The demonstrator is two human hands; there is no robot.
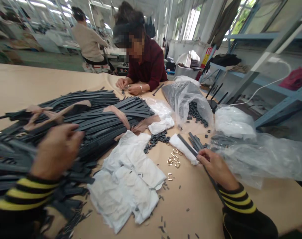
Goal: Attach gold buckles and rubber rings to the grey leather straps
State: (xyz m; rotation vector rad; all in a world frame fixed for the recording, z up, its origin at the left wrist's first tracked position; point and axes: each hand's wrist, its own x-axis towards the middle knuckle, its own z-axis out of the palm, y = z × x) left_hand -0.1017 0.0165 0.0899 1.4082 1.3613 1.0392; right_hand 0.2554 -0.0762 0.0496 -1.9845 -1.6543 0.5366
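Observation:
On the right, my right hand (214,166) pinches a dark flat strap (187,143) that runs back under my wrist. Its far end lies by a rolled white cloth (182,149), next to a few other dark strips (196,142). My left hand (57,151), blurred by motion, is over the left side of the table near bundles of dark straps (96,122) tied with brownish fabric bands (118,116). Whether its smeared fingers hold anything is unclear. Gold-coloured buckles (174,159) and small black loops (157,137) lie between my hands, beside a crumpled white cloth (127,179).
Across the table (270,205) a co-worker (149,56) bends over small pieces. A clear plastic bag (188,103) spills black loops, with more plastic bags (260,149) at right. Blue shelving (272,88) stands beyond. Small dark scraps (163,225) dot the front.

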